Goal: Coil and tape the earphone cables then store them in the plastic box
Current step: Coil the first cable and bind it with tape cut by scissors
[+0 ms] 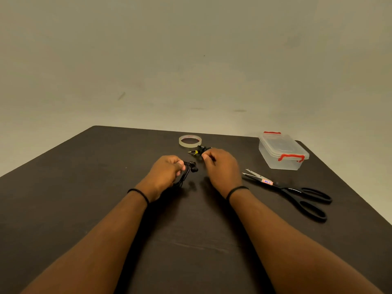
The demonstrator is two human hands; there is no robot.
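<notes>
Second earphone bundle (200, 150) partly hidden behind right hand (220, 168).

Both forearms reach forward over the table, each wrist wearing 1 dark band. The left hand (164, 174) has its fingers curled in a grip — thumb on top. The right hand (221, 166) is curled too, fingertips pinched together at its far end.

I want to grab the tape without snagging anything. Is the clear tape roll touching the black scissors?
Apart. The head view shows the clear tape roll lying near the table's far edge, with bare dark table between it and the black scissors off to the right.
</notes>
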